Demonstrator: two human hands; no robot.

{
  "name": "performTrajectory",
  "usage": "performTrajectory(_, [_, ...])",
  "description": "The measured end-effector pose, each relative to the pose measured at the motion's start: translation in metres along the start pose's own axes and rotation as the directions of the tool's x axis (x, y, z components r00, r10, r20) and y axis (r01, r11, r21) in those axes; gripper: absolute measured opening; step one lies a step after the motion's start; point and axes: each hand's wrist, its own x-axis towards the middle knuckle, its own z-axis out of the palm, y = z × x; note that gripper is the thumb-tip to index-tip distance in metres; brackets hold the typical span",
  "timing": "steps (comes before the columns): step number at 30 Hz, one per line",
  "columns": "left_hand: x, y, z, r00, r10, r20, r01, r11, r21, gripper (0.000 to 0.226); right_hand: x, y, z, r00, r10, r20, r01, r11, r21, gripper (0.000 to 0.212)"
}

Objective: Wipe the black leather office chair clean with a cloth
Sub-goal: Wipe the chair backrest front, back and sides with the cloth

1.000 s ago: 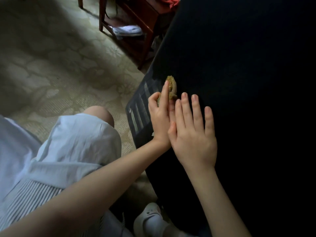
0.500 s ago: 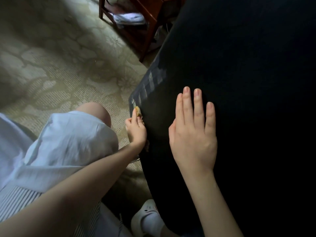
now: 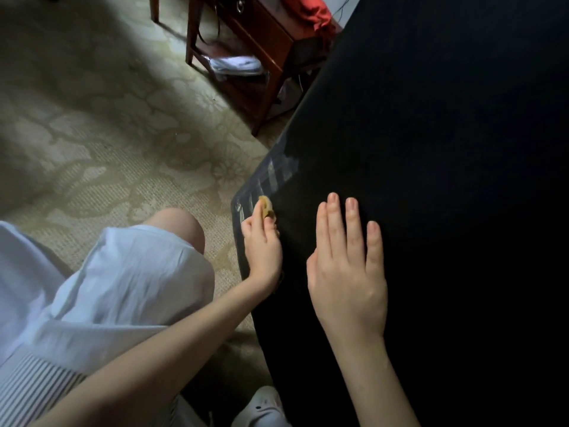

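Note:
The black leather office chair fills the right side of the head view as a broad dark surface with a shiny ribbed edge on its left. My left hand is closed around a small yellowish cloth and presses it against that ribbed edge. Only a small tip of the cloth shows above the fingers. My right hand lies flat on the chair surface just to the right, fingers straight and close together, holding nothing.
A dark red wooden table stands at the top with papers on its lower shelf and a red cloth on top. Patterned beige carpet covers the floor. My knee and a white shoe are close to the chair.
My left hand slid the cloth from the chair surface beside my right hand down and left to the ribbed edge. My right hand stayed flat in place.

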Motion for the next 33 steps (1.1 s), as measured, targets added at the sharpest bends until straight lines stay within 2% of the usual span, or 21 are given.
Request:
performTrajectory(3, [-0.016, 0.031, -0.001, 0.980, 0.200, 0.017, -0.197, 0.976, -0.089, 0.042, -0.005, 0.003, 0.001, 1.000, -0.013, 0.002, 0.013, 1.000, 0.011, 0.058])
performTrajectory(7, [-0.044, 0.049, -0.005, 0.912, 0.408, 0.048, -0.397, 0.905, -0.155, 0.044, -0.019, 0.006, 0.003, 0.999, -0.042, -0.028, 0.042, 0.999, 0.000, 0.053])
performTrajectory(11, [-0.059, 0.063, -0.007, 0.857, 0.515, 0.023, -0.500, 0.842, -0.204, 0.050, -0.037, 0.010, 0.008, 0.996, -0.028, -0.085, 0.028, 1.000, 0.007, 0.051])
performTrajectory(14, [-0.057, 0.073, -0.011, 0.806, 0.591, -0.039, -0.589, 0.793, -0.153, 0.047, -0.051, 0.016, 0.010, 0.989, -0.011, -0.146, 0.018, 0.999, 0.045, 0.051])
performTrajectory(17, [-0.051, 0.073, -0.011, 0.719, 0.682, -0.131, -0.693, 0.717, -0.074, 0.041, -0.065, 0.021, 0.013, 0.983, -0.034, -0.181, 0.042, 0.998, 0.043, 0.051])
performTrajectory(20, [-0.052, 0.063, -0.006, 0.666, 0.722, -0.188, -0.741, 0.669, -0.059, 0.037, -0.072, 0.025, 0.016, 0.976, -0.044, -0.212, 0.049, 0.999, 0.018, 0.052])
performTrajectory(22, [-0.049, 0.052, -0.005, 0.669, 0.716, -0.200, -0.737, 0.675, -0.048, 0.037, -0.072, 0.025, 0.017, 0.974, -0.042, -0.223, 0.045, 0.999, 0.009, 0.053])
performTrajectory(24, [-0.041, 0.037, -0.005, 0.724, 0.662, -0.193, -0.680, 0.733, -0.035, 0.038, -0.070, 0.024, 0.017, 0.973, -0.036, -0.230, 0.042, 0.999, 0.021, 0.053])
performTrajectory(28, [-0.023, 0.002, -0.009, 0.895, 0.406, -0.186, -0.421, 0.906, -0.045, 0.047, -0.064, 0.018, 0.017, 0.974, -0.016, -0.227, 0.025, 0.999, 0.037, 0.050])
performTrajectory(33, [0.005, -0.046, -0.010, 0.979, 0.124, -0.161, -0.123, 0.992, 0.011, 0.051, -0.053, 0.013, 0.013, 0.978, -0.002, -0.211, 0.023, 0.995, 0.099, 0.047])
